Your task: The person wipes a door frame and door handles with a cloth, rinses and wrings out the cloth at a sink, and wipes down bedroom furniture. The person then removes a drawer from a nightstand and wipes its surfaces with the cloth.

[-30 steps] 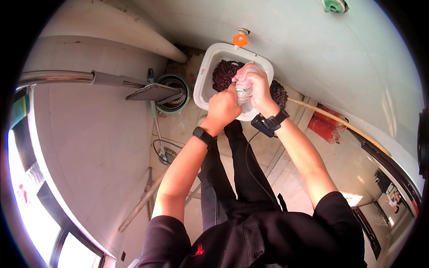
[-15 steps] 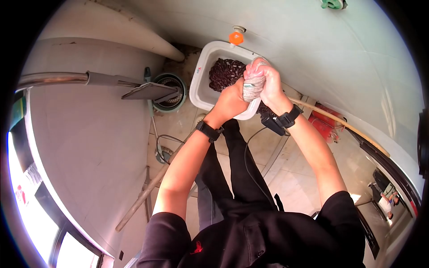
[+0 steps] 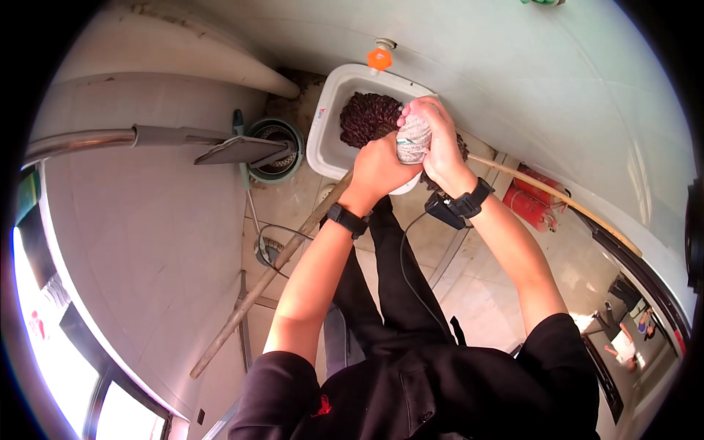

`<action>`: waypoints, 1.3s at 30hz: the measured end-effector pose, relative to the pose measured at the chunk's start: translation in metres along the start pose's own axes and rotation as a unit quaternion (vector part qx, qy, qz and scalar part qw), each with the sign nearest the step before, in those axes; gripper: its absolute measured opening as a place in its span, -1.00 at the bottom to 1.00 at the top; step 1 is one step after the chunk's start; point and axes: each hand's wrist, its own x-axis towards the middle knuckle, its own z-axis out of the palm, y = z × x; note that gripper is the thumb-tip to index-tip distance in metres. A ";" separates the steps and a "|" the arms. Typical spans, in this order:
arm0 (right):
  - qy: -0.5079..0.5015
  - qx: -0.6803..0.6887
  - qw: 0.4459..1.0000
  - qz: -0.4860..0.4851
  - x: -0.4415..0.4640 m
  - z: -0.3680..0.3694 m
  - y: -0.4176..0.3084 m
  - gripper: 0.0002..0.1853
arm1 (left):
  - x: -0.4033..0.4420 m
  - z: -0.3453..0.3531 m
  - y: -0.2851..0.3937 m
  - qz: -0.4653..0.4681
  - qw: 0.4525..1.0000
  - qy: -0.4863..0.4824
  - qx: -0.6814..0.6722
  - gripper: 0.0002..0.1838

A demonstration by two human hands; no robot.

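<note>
A bunched greyish-white knitted cloth (image 3: 413, 139) with a green stripe is squeezed between my two hands above the white basin (image 3: 317, 150). My left hand (image 3: 381, 166) grips it from the left and below, its fingers mostly hidden from view. On the right, my right hand (image 3: 438, 136) wraps around the cloth's top and side, fingertips curled over it. A dark brown, stranded mop head (image 3: 369, 119) lies in the basin just left of the cloth. Partly hidden behind my right hand is another dark stranded bundle (image 3: 460, 147).
Above the basin, an orange tap handle (image 3: 379, 59) projects from the wall. A wooden pole (image 3: 253, 301) slants down on the left, and another pole (image 3: 557, 195) runs right. A round bucket (image 3: 276, 172), red cylinders (image 3: 529, 205) and a black box (image 3: 444, 211) with a cable are nearby.
My right hand has shifted its hold and now lies more along the cloth's right side. The cloth shows as a rounder bundle. The view has shifted slightly.
</note>
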 end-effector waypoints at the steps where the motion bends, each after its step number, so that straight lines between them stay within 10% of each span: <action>1: 0.001 0.000 1.000 0.000 0.000 -0.002 0.000 -0.85 | -0.001 0.001 0.002 -0.006 1.000 0.007 0.004 -0.62; 39: -0.080 0.124 0.986 0.084 0.018 -0.010 -0.025 -0.76 | 0.026 -0.007 -0.004 0.003 0.946 -0.181 -0.269 -0.76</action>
